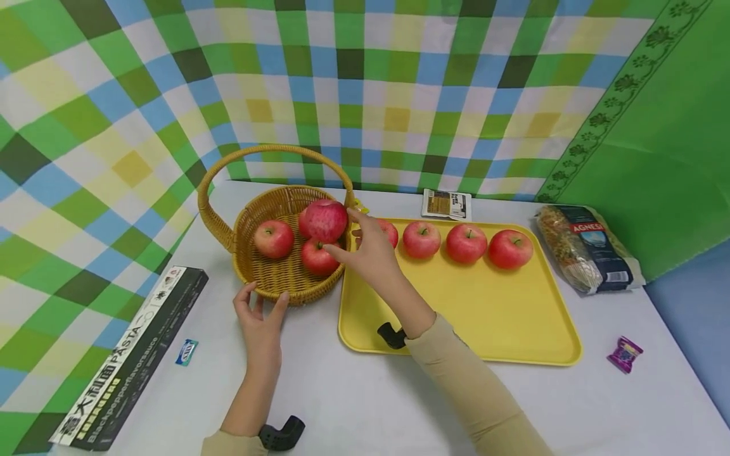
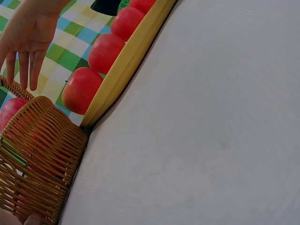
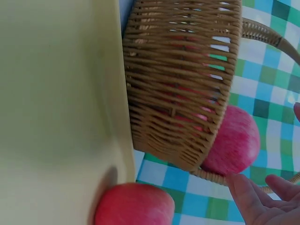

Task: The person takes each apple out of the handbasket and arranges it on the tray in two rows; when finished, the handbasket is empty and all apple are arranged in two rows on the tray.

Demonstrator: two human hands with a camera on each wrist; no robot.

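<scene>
Head view, centre of frame: right hand (image 1: 369,253) was over the right rim of the wicker basket (image 1: 274,285), fingers spread and mostly straight, tips just beside the big red apple (image 1: 324,220) sitting on top of the pile. Couldn't tell if the fingertips touched it; no grip was visible. Right wrist view showed the same apple (image 3: 234,140) above the basket rim with the fingers (image 3: 253,201) apart from it, lower right. Left hand (image 1: 259,323) rested at the basket's near edge, lower centre-left, thumb and fingers loosely cupping the wicker wall. Two more apples lay inside the basket. Yellow tray (image 1: 485,316) was touching the basket's right side, with a row of apples (image 1: 466,243) along its far edge. Pasta box (image 1: 131,361) was at lower left on the table (image 1: 353,392), pasta bag (image 1: 587,247) at right.
</scene>
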